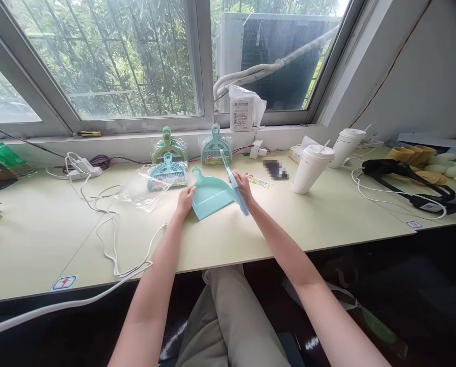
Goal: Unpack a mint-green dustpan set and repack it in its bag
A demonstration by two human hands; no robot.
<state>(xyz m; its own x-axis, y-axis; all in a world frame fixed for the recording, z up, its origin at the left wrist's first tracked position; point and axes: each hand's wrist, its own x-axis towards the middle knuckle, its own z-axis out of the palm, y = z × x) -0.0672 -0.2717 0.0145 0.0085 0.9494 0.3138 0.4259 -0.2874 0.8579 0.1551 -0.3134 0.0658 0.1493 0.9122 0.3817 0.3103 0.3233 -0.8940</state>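
A mint-green dustpan (pixel 212 198) is tilted above the table, its looped handle pointing away from me. My left hand (pixel 186 199) grips its left edge, fingers closed. In my right hand (pixel 243 187) is a small hand brush (pixel 240 200), held upright at the dustpan's right side, its blue bristles pointing down. Whether the bristles touch the dustpan I cannot tell. Beyond my left hand lies a packaged dustpan-and-brush set (pixel 168 172) by a crumpled clear plastic wrapper (pixel 145 191). Behind my right hand is a colourful printed label strip (pixel 259 181).
More wrapped sets, one green (pixel 167 145) and one teal (pixel 215 147), lean against the window sill. White cables (pixel 113 239) trail across the left side. Two lidded white cups (pixel 311 171) stand at right, near a black strapped headset (pixel 414 186). A pixelated dark object (pixel 275 169) lies behind.
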